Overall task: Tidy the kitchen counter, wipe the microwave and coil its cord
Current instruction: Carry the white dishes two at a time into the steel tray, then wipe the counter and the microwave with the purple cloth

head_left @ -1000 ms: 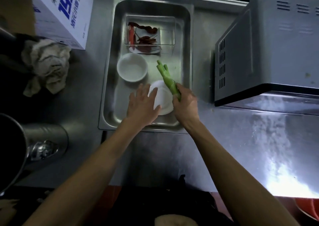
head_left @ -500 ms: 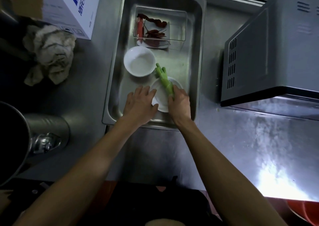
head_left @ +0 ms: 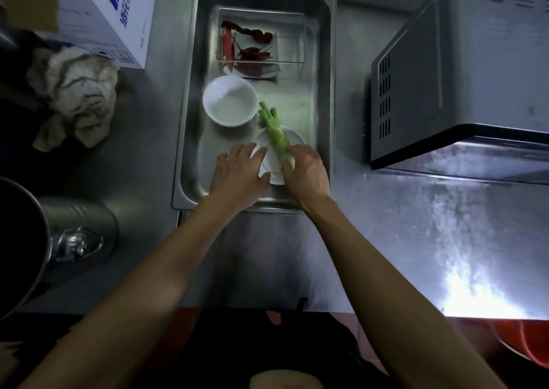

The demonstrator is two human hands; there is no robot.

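A steel tray (head_left: 190,115) sits on the steel counter. Inside it, my right hand (head_left: 306,171) grips the base of a green vegetable stalk (head_left: 274,130), which lies across a small white plate (head_left: 273,162). My left hand (head_left: 240,173) lies on the plate's left edge with fingers straight. A white bowl (head_left: 230,101) stands just behind the plate. At the tray's far end a clear box (head_left: 292,44) holds dried red chillies (head_left: 252,49). The grey microwave (head_left: 463,70) stands to the right. Its cord is not in view.
A crumpled cloth (head_left: 74,94) lies left of the tray, beside a white carton with blue print (head_left: 113,17). A large metal pot (head_left: 44,240) stands at the near left. A red basin (head_left: 525,341) shows at the lower right corner.
The stalk has come down from tilted above the plate to lying across it. Both hands have stayed at the plate; the view has shifted slightly.
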